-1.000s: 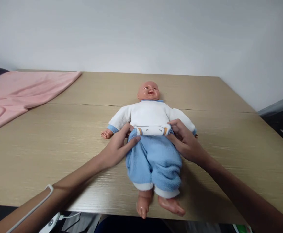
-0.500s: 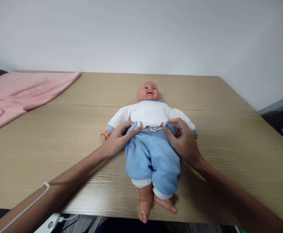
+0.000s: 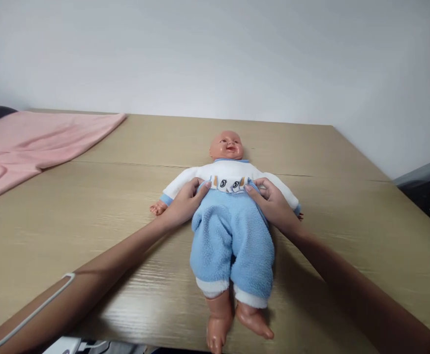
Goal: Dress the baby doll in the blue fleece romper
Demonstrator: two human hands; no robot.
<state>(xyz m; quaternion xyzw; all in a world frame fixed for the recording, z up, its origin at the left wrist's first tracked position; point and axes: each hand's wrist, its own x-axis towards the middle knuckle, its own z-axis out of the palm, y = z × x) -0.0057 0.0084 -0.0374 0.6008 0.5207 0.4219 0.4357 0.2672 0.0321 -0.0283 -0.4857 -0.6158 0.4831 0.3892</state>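
Left grip (image 3: 187, 200) and right grip (image 3: 275, 202) each pinch the waist of the blue pants (image 3: 233, 221), one at either side, thumbs on top. Most of the pants lies between and below the two grips, legs toward the near edge, and a white strip (image 3: 230, 184) with printed eyes shows between the thumbs. The doll (image 3: 226, 145) wearing them lies face up in a white shirt (image 3: 231, 168) on the table (image 3: 100, 211). Well off to the left lies a pink cloth (image 3: 48, 135); behind stands a pale wall (image 3: 215, 59).

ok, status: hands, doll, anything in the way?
Left fingers and right fingers pinching blue trousers at the waist. Doll face-up on table. Pink cloth off left, not in the way.
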